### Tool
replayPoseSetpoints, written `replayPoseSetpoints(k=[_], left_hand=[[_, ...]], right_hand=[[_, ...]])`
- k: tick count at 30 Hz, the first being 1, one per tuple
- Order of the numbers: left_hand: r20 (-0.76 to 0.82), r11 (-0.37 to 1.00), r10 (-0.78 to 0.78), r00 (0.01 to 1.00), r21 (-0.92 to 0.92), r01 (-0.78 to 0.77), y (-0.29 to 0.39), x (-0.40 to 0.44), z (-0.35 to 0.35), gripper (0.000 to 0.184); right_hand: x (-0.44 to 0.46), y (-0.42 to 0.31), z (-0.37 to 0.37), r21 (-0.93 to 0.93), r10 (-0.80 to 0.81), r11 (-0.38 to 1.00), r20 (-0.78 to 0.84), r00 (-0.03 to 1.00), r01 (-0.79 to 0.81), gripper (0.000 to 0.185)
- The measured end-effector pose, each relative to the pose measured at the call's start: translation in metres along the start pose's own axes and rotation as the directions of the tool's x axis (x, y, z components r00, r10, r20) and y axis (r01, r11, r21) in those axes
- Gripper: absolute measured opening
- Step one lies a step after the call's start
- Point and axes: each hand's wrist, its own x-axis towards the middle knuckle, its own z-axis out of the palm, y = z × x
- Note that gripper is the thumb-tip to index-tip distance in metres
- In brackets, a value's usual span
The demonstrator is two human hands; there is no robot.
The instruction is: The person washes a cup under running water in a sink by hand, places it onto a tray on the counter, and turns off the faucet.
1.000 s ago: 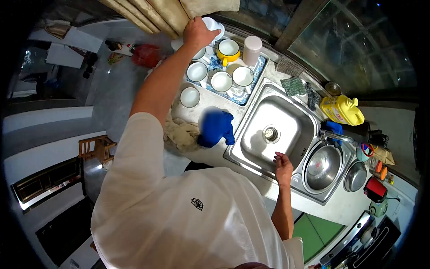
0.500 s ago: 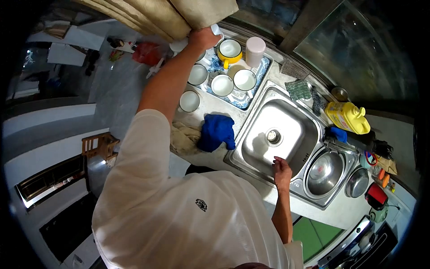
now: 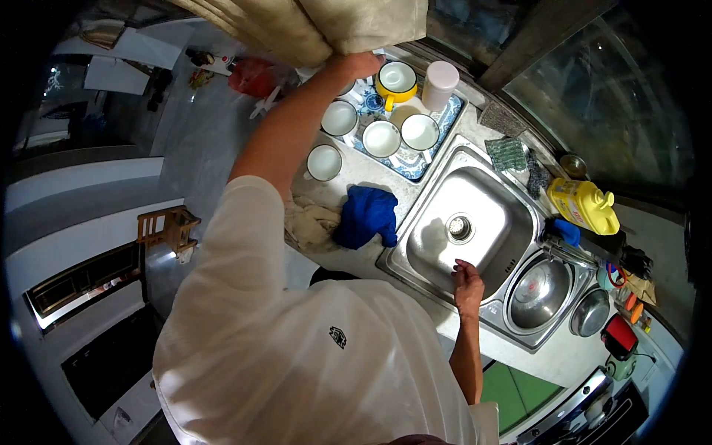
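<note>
My left hand (image 3: 363, 65) reaches to the back of the counter, beside the curtain, with its fingers closed around a white mug (image 3: 380, 55) that is mostly hidden. Close to it on a blue patterned tray (image 3: 412, 172) stand a yellow mug (image 3: 397, 81), a pale pink lidded canister (image 3: 440, 85) and several white mugs (image 3: 382, 139). One more white mug (image 3: 325, 162) sits on the counter off the tray. My right hand (image 3: 467, 285) hovers over the near rim of the steel sink (image 3: 434, 285), its fingers curled together with nothing seen in them.
A blue cloth (image 3: 367, 216) and a beige cloth (image 3: 311, 222) lie at the counter's front. A yellow bottle (image 3: 584, 206) and green scouring pad (image 3: 507, 153) are behind the sink. A beige curtain (image 3: 371, 26) hangs over my left hand. A steel lid or bowl (image 3: 539, 293) fills the small basin.
The view has turned slightly, shifting the counter to the right. My left hand stays by the curtain, and less of the white mug shows at its fingers. My right hand keeps its pose.
</note>
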Motion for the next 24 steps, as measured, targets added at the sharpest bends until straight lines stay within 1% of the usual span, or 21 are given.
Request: replayPoseSetpoints(k=[2,4,5,7,8,9,10,11,12,13,14,15,17,19,20,21,22,23,24], left_hand=[[-0.091,0.997,0.066,0.994,0.051,-0.061,0.0,-0.009,-0.012,0.062],[-0.178,0.991,0.058,0.982,-0.11,-0.078,0.004,-0.027,-0.035,0.056],[-0.181,0.991,0.059,0.982,-0.109,-0.079,0.002,-0.034,-0.036,0.056],[-0.19,0.948,0.152,0.97,-0.251,-0.198,0.002,-0.053,-0.036,0.049],[-0.177,0.896,0.184,0.967,-0.374,-0.239,0.008,-0.069,-0.039,0.043],[-0.173,0.893,0.196,0.965,-0.376,-0.248,0.015,-0.091,-0.044,0.043],[-0.036,0.709,0.166,0.985,-0.69,-0.145,0.023,-0.114,-0.052,0.041],[0.111,0.438,0.192,0.975,-0.899,0.016,0.034,-0.138,-0.058,0.039],[0.118,0.433,0.225,0.967,-0.901,0.009,0.047,-0.161,-0.061,0.039],[0.149,0.382,0.26,0.954,-0.923,0.04,0.059,-0.185,-0.064,0.037],[0.175,0.331,0.295,0.939,-0.941,0.072,0.07,-0.206,-0.065,0.035],[0.142,0.295,0.393,0.909,-0.955,0.022,0.08,-0.225,-0.062,0.033],[0.186,0.258,0.429,0.884,-0.963,0.077,0.108,-0.255,-0.055,0.029],[0.138,0.261,0.435,0.89,-0.965,0.021,0.14,-0.281,-0.062,0.026],[0.07,0.19,0.442,0.894,-0.982,-0.017,0.155,-0.291,-0.061,0.024],[0.036,0.137,0.423,0.905,-0.99,-0.025,0.174,-0.306,-0.077,0.024],[-0.081,0.079,0.43,0.899,-0.989,-0.127,0.19,-0.315,-0.075,0.024],[-0.141,0.103,0.406,0.903,-0.975,-0.199,0.208,-0.327,-0.085,0.024],[-0.288,0.113,0.388,0.876,-0.928,-0.355,0.225,-0.343,-0.094,0.028]], right_hand=[[-0.001,-0.003,0.0,-0.013,0.002,1.0,0.0,1.0,-0.002,0.024],[0.001,-0.007,0.001,-0.025,0.0,1.0,-0.003,1.0,0.0,0.024],[0.003,-0.009,0.002,-0.035,-0.001,0.999,0.004,1.0,0.001,0.024],[0.003,-0.012,0.002,-0.042,0.005,0.999,-0.002,1.0,-0.005,0.024],[0.003,-0.015,0.002,-0.027,-0.012,1.0,-0.017,1.0,0.012,0.023],[0.003,-0.017,0.002,-0.012,-0.027,1.0,-0.031,0.999,0.027,0.022],[0.004,-0.011,0.003,0.019,-0.092,0.995,-0.065,0.994,0.093,0.023],[0.004,-0.012,0.001,0.022,-0.111,0.993,-0.083,0.99,0.113,0.024],[0.0,-0.027,-0.005,-0.034,-0.125,0.992,-0.099,0.987,0.123,0.025],[-0.004,-0.041,-0.01,-0.04,-0.114,0.993,-0.108,0.988,0.111,0.027],[-0.007,-0.044,-0.013,-0.002,-0.108,0.994,-0.137,0.985,0.109,0.028],[-0.009,-0.048,-0.016,0.076,-0.151,0.983,-0.184,0.971,0.168,0.028],[-0.017,-0.068,-0.033,0.061,-0.171,0.98,-0.204,0.964,0.187,0.026],[-0.022,-0.08,-0.051,0.168,-0.246,0.944,-0.217,0.945,0.285,0.023],[-0.031,-0.098,-0.062,0.177,-0.272,0.933,-0.227,0.935,0.314,0.021],[-0.038,-0.111,-0.075,0.148,-0.301,0.93,-0.223,0.927,0.337,0.022],[-0.051,-0.133,-0.09,0.052,-0.325,0.938,-0.226,0.918,0.344,0.023],[-0.063,-0.149,-0.1,0.049,-0.404,0.902,-0.26,0.877,0.429,0.023],[-0.071,-0.156,-0.111,-0.012,-0.479,0.868,-0.283,0.831,0.496,0.019]])
